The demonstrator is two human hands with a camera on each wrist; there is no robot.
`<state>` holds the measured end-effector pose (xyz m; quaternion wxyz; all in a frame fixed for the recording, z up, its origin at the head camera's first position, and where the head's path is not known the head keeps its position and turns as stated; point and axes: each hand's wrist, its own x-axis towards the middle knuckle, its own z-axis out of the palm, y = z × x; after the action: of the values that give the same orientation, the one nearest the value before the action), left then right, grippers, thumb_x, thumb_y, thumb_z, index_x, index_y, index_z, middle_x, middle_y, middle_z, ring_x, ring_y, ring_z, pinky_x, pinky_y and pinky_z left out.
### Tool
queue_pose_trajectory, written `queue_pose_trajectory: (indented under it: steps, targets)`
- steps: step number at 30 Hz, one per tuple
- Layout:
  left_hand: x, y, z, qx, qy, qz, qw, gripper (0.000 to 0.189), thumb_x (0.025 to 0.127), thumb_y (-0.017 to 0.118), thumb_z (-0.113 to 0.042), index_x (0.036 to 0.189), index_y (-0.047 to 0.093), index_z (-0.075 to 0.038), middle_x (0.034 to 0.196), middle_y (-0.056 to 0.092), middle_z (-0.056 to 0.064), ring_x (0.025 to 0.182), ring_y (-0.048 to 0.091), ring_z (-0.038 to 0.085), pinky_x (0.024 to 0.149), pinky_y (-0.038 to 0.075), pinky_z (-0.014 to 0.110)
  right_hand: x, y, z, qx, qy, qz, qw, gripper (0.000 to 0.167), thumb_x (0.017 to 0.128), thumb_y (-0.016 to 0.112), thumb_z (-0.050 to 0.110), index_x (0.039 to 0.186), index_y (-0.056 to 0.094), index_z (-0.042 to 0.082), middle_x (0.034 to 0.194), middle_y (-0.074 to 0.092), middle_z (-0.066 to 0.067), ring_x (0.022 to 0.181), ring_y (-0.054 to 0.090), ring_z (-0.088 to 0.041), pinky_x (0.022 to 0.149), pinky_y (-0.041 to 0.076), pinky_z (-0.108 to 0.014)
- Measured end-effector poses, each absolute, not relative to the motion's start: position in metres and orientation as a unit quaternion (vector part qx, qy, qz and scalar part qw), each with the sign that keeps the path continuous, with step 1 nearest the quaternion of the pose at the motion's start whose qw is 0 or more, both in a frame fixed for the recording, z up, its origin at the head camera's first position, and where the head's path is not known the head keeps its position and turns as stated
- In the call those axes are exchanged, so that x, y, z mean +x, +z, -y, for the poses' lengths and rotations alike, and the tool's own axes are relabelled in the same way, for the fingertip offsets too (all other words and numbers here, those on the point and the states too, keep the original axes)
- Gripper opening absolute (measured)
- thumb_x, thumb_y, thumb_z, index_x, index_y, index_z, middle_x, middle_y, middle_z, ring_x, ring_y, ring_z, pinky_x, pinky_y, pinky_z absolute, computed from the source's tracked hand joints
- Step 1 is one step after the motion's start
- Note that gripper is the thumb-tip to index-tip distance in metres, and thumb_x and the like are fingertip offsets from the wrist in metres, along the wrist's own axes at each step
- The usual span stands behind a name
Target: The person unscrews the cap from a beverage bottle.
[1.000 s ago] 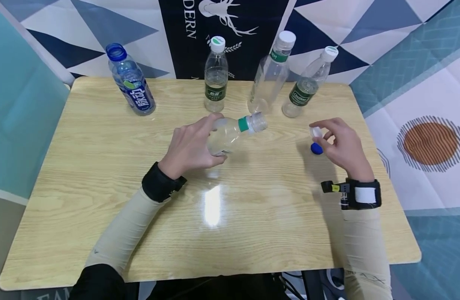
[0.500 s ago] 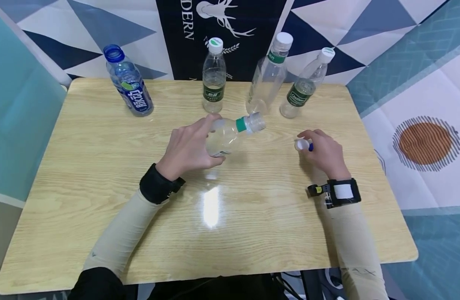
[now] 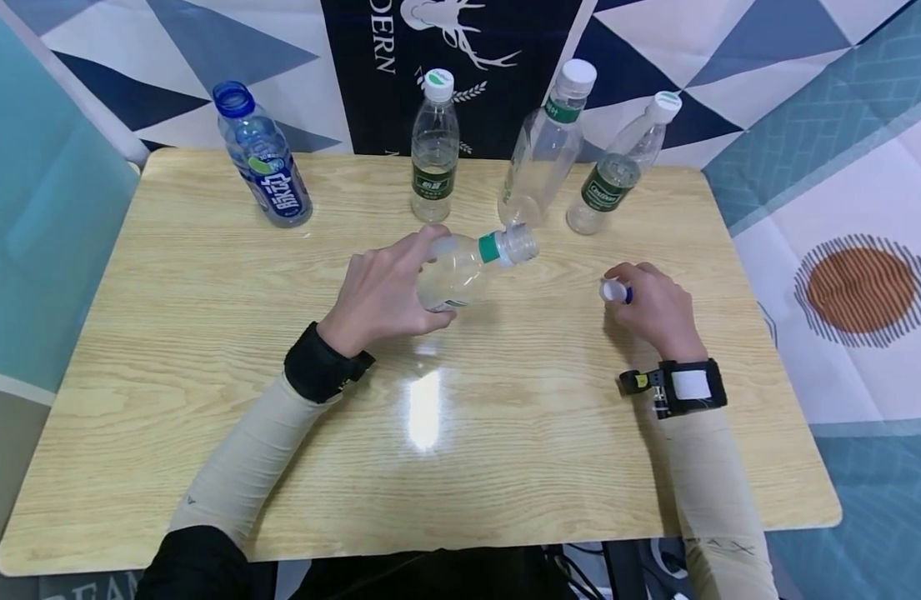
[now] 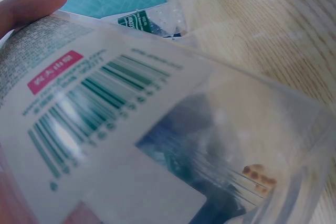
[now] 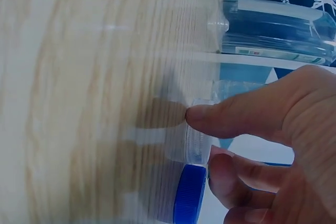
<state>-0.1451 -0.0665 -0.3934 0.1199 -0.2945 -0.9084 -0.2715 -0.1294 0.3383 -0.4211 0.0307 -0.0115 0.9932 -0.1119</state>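
Observation:
My left hand (image 3: 385, 287) grips a clear plastic bottle (image 3: 451, 275) round its body. The bottle tilts, its uncapped mouth pointing right, with a green band at the neck. Its printed label (image 4: 105, 108) with a barcode fills much of the left wrist view. At the right of the table, my right hand (image 3: 658, 308) pinches a white bottle cap (image 5: 195, 142) at the tabletop, the thumb on its near edge. A blue bottle cap (image 5: 189, 195) lies right beside the white one. In the head view, the right fingers partly hide both caps.
Along the back edge stand a blue-tinted bottle (image 3: 268, 167) without a cap, a small white-capped bottle (image 3: 433, 154), a large clear bottle (image 3: 538, 162) and another small bottle (image 3: 613, 171). They stand on the wooden table (image 3: 505, 450), before a patterned cloth (image 3: 445, 83).
My right hand has moved left and down with the white cap, bringing it to the tabletop beside the blue cap. The left hand and its bottle have stayed in place.

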Motion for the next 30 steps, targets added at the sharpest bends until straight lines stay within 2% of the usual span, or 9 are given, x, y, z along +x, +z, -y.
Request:
queue_pose_trajectory:
  steps: [5,12,14,20,26,30]
  targets:
    - [-0.147,-0.391,0.068,-0.294,-0.273,0.907,0.127,0.092,0.063,0.085,-0.058,0.14,0.05,-0.023,0.112,0.073,-0.001,0.077,0.069,0.019,0.05,0.048,0.038,-0.134,-0.414,-0.327,-0.033,-0.139,-0.99,0.004,0.048,0.086,0.075,0.02,0.131,0.065,0.009,0.135,0.055,-0.029,0.103,0.063,-0.048,0.075,0.052,-0.065]
    - [-0.146,-0.393,0.07,-0.282,-0.295,0.906,0.116,0.095,0.063,0.087,-0.058,0.143,0.049,-0.022,0.111,0.075,0.003,0.083,0.072,0.018,0.054,0.05,0.038,-0.15,-0.393,-0.28,-0.118,-0.19,-0.974,-0.036,0.032,0.09,0.076,0.02,0.119,0.072,0.007,0.121,0.071,-0.014,0.074,0.065,-0.026,0.067,0.048,-0.04]
    - [-0.146,-0.393,0.071,-0.277,-0.303,0.904,0.116,0.096,0.062,0.087,-0.057,0.144,0.05,-0.022,0.112,0.076,0.004,0.083,0.073,0.017,0.054,0.05,0.038,-0.155,-0.386,-0.264,-0.139,-0.204,-0.968,-0.045,0.031,0.089,0.078,0.021,0.117,0.073,0.008,0.118,0.073,-0.011,0.072,0.064,-0.022,0.066,0.048,-0.037]
    - [-0.146,-0.393,0.073,-0.273,-0.331,0.895,0.121,0.099,0.062,0.09,-0.055,0.144,0.047,-0.023,0.117,0.074,0.008,0.086,0.074,0.019,0.057,0.053,0.039,-0.161,-0.368,-0.22,-0.182,-0.25,-0.947,-0.085,0.031,0.085,0.083,0.02,0.111,0.073,0.007,0.11,0.075,-0.008,0.07,0.063,-0.02,0.065,0.048,-0.034]
    - [-0.146,-0.392,0.078,-0.255,-0.368,0.887,0.113,0.1,0.062,0.092,-0.054,0.145,0.046,-0.022,0.12,0.073,0.009,0.091,0.073,0.021,0.066,0.055,0.04,-0.163,-0.362,-0.193,-0.211,-0.268,-0.935,-0.099,0.034,0.086,0.082,0.016,0.116,0.071,0.006,0.109,0.074,-0.01,0.069,0.064,-0.021,0.063,0.05,-0.032]
    - [-0.149,-0.392,0.08,-0.234,-0.392,0.882,0.116,0.099,0.064,0.092,-0.053,0.145,0.046,-0.02,0.118,0.073,0.011,0.096,0.072,0.023,0.074,0.056,0.043,-0.165,-0.361,-0.188,-0.217,-0.271,-0.933,-0.09,0.016,0.087,0.075,0.009,0.103,0.073,0.006,0.095,0.074,-0.008,0.069,0.064,-0.02,0.063,0.05,-0.033]
